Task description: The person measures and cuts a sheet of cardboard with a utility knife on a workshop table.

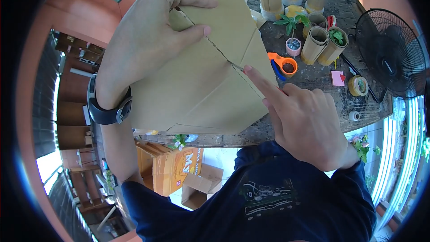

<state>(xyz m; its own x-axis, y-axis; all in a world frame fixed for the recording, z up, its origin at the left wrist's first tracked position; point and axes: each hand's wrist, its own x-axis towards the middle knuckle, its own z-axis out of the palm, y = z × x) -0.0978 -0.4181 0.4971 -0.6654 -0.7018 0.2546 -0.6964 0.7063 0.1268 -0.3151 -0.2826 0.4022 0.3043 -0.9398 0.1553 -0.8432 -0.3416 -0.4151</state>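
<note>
your left hand [145, 40] grips the cardboard [192, 80] over the bench's [333, 103] near edge; your right hand [304, 123] is closed on the cutter [237, 66]. draw it low along the line [249, 82], left thumb [190, 36] well clear.

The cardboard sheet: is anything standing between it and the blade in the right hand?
Nothing visible does. The blade held in the right hand meets the cardboard sheet at the dark line. The left hand also lies on the sheet, farther up that line, apart from the blade.
</note>
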